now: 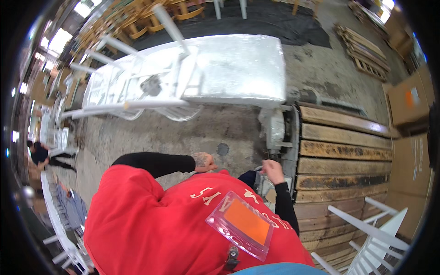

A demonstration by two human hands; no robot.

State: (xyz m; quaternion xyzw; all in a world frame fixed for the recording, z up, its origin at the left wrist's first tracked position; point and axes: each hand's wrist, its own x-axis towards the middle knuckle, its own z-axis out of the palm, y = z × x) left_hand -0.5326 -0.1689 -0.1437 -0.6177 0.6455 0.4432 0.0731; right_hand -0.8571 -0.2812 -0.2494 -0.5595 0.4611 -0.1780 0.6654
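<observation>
My left hand, tattooed on its back, is held in front of my red shirt with the fingers curled in. Whatever may be inside that curl is hidden. Farther right, my right hand has bent fingers drawn together beside the metal end frame of a slatted wooden conveyor. I cannot make out what, if anything, it pinches. Just below it are some clear plastic and a small tan piece. Ahead stands a bench wrapped in shiny plastic film, and a white chair lies on its left part.
Wooden slats run along my right, with a white chair at their near end. Cardboard boxes line the far right. A pallet lies at the back right. Another person is at the far left.
</observation>
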